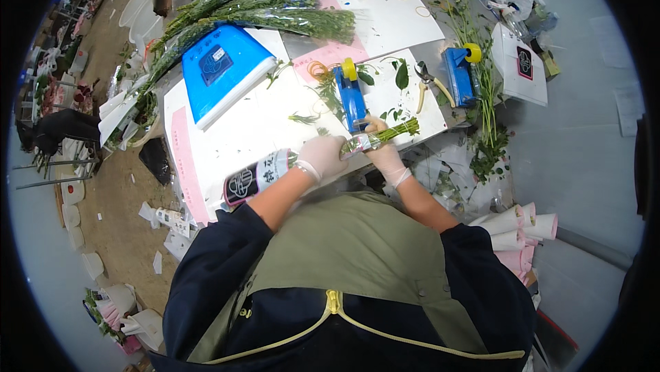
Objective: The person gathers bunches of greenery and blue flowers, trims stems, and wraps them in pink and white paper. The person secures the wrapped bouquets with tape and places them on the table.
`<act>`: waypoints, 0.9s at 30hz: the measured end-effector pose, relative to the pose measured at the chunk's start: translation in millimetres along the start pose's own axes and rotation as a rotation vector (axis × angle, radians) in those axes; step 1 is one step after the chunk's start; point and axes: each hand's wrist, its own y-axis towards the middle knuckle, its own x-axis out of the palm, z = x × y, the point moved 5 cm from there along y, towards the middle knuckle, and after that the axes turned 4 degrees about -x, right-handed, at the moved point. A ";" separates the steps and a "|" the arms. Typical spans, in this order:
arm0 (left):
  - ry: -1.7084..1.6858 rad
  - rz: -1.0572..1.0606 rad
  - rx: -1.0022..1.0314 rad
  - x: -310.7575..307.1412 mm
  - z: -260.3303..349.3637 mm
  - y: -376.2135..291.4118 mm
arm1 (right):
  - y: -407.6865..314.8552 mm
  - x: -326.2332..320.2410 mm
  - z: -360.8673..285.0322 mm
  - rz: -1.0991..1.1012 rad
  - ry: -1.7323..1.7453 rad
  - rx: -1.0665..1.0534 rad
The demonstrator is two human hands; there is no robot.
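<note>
A flower bunch in a printed plastic sleeve [281, 164] lies across in front of me, its cut green stems [398, 130] pointing right. My left hand [324, 157], in a thin whitish glove, grips it where the sleeve narrows. Gloved as well, my right hand [383, 151] is closed around the stem end from below, fingers partly hidden behind the stems. Its raised fingers come close to the front end of a blue tape dispenser [352, 99] with a yellow hub. The blooms inside the sleeve are mostly hidden by the print and my left forearm.
Pruning shears [432, 86] lie right of the dispenser, beside a second blue tape dispenser [459, 78]. A blue stack of sleeves [227, 75] sits at left on white sheets. Sleeved flower bunches [289, 16] fill the far side. Loose long stems [487, 109] lie along the right edge.
</note>
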 end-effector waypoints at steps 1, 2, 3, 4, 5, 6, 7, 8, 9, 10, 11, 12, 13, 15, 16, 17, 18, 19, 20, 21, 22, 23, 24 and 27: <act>-0.013 -0.010 -0.021 -3.1 1.5 -6.2 | 10.2 -3.5 -1.9 -0.014 -0.077 -0.088; -0.011 -0.057 -0.003 -1.2 7.4 -12.5 | 18.8 -2.6 0.0 -0.133 -0.042 -0.079; 0.007 -0.107 0.049 2.4 15.1 -18.2 | 24.3 -4.4 2.0 -0.195 0.104 -0.031; -0.008 -0.101 0.063 3.2 19.6 -22.0 | 25.7 -3.1 -3.3 -0.255 -0.002 -0.125; -0.029 -0.126 0.077 6.5 23.3 -24.8 | 24.1 -2.4 -8.7 -0.300 -0.103 -0.251; -0.041 -0.104 0.051 7.0 22.2 -25.8 | 20.4 -4.1 -6.0 -0.248 -0.026 -0.191; -0.066 -0.103 0.033 9.4 20.8 -26.3 | 15.5 -1.6 -3.1 -0.213 0.010 -0.181; -0.089 -0.083 0.013 11.5 18.0 -26.0 | 6.1 2.8 1.4 -0.167 0.067 -0.156; -0.119 -0.106 0.010 15.7 14.9 -24.9 | -2.6 7.5 7.4 -0.120 0.154 -0.163; -0.147 -0.112 0.005 20.1 11.6 -24.1 | -13.8 19.2 23.8 -0.153 0.290 0.047; -0.169 -0.130 -0.005 25.4 8.3 -22.9 | -17.3 23.4 31.5 -0.116 0.291 -0.020; -0.190 -0.130 -0.018 29.7 5.2 -21.1 | -17.2 30.4 38.8 -0.076 0.295 -0.086; -0.200 -0.138 -0.031 33.9 2.6 -18.7 | -15.8 31.8 44.6 -0.010 0.327 -0.175; -0.206 -0.127 -0.043 36.5 -2.3 -10.6 | -11.7 38.9 59.6 -0.053 0.279 -0.126; -0.207 -0.113 -0.042 36.5 -3.3 -7.1 | -10.2 39.4 62.6 -0.086 0.278 -0.109; -0.202 -0.114 -0.047 35.6 -4.8 -3.3 | -8.0 40.0 65.0 -0.095 0.267 -0.044; -0.215 -0.092 -0.062 30.8 -8.7 0.6 | -6.0 32.6 54.7 -0.100 0.209 -0.226; -0.222 -0.048 -0.107 23.6 -14.5 4.6 | -8.3 33.5 55.6 -0.075 0.546 -0.032; -0.228 -0.021 -0.148 15.6 -21.5 8.0 | -5.9 27.1 55.5 -0.111 0.368 0.044; -0.225 0.017 -0.191 7.1 -28.3 10.4 | -6.7 24.4 48.2 -0.152 0.264 0.036; -0.173 0.050 -0.225 -0.7 -32.6 14.2 | -4.3 22.3 40.2 -0.177 0.211 -0.005; -0.157 0.019 -0.223 -2.7 -32.7 15.4 | -2.9 21.8 36.8 -0.216 0.164 0.037; -0.125 0.005 -0.229 -5.0 -32.0 17.2 | -0.2 21.4 32.5 -0.225 0.142 0.041; -0.079 -0.004 -0.197 -5.8 -20.2 15.8 | 4.3 15.5 27.1 -0.203 0.017 0.041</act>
